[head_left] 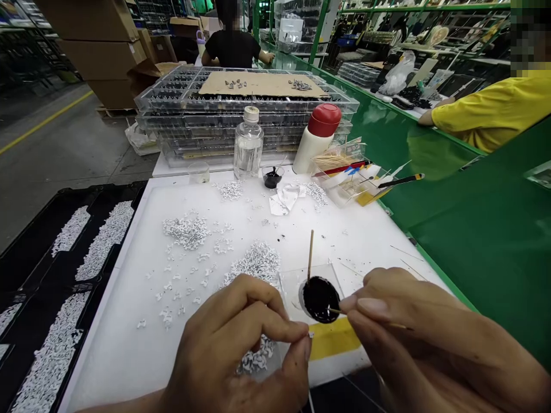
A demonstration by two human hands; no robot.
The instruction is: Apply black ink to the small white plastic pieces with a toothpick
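Note:
Between thumb and index finger of my left hand (pixel 241 344) is a tiny white plastic part (pixel 311 335), mostly covered by the fingertips. My right hand (pixel 426 327) pinches a thin wooden toothpick (pixel 336 311), whose tip reaches into a small round cup of black paint (pixel 321 298). Another wooden stick (pixel 310 249) stands upright at the cup's back edge. Under the cup lies a clear square plastic plate (pixel 290 281), with yellow tape (pixel 336 341) in front of it. Partly behind my left hand is a heap of small white parts (pixel 258 261).
More white parts (pixel 187 230) lie on the white table (pixel 129 344). Behind are a clear bottle (pixel 248 149), a red-capped flask (pixel 316 137), crumpled tissue (pixel 284 199) and a toothpick box (pixel 344 186). Stacked trays (pixel 172 120) stand farther back; black trays (pixel 43 275) sit left. Two other people are nearby.

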